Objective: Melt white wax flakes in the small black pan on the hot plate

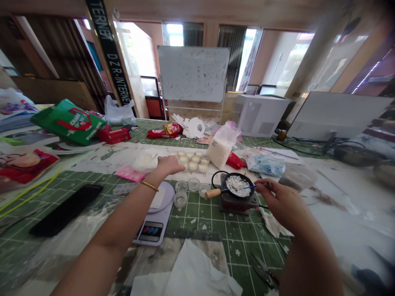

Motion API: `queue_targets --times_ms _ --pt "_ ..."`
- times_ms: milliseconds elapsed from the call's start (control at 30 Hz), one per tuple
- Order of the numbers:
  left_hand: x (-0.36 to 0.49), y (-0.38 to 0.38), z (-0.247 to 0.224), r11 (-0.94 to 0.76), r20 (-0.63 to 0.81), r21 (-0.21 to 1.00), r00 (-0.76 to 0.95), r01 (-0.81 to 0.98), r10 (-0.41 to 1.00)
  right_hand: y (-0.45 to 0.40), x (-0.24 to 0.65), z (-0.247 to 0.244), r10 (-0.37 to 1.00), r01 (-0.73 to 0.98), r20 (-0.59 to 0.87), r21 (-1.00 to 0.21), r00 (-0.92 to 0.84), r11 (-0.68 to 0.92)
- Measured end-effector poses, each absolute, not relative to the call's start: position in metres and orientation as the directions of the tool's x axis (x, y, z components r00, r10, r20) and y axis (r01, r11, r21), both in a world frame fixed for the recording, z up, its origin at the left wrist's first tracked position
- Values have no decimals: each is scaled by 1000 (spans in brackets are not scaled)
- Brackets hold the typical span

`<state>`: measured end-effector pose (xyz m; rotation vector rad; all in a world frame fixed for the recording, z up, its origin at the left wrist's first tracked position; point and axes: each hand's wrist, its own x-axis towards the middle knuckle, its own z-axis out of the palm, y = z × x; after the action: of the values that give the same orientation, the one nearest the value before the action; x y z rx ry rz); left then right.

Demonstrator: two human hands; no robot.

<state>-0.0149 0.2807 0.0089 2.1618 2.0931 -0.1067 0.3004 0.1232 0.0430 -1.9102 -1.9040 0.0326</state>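
My right hand (273, 191) grips a thin blue stick (248, 187), whose tip is in white flakes (237, 185). The flakes fill a small black frying pan (226, 192) with a wooden handle (212, 193), resting on a small dark hot plate (239, 204). My left hand (170, 165) reaches forward beside a cluster of small clear cups (193, 164) with pale, creamy contents. Its fingers are partly hidden and blurred, so I cannot see whether they hold anything. Several clear round cups (180, 200) stand nearer me, left of the pan.
A lilac kitchen scale (159, 234) lies under my left forearm. Behind the pan stands a plastic bag of white granules (220, 146). Scissors (262, 267) and white paper (197, 273) lie at the front. A black tray (66, 209) is at left, a computer monitor (336, 117) at right.
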Motion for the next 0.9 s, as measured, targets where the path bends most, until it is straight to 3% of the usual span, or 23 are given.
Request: queue_targets --times_ms 133,633,900 --pt "-23 294 -4 31 -138 -9 -32 999 990 123 301 44 963 941 267 -335 49 45" --pt "-28 292 -42 -12 -139 -97 -2 995 990 125 299 43 970 942 234 -336 57 26" --pt "-27 284 -36 -41 -86 -110 32 993 996 125 298 42 937 905 338 -421 89 65"
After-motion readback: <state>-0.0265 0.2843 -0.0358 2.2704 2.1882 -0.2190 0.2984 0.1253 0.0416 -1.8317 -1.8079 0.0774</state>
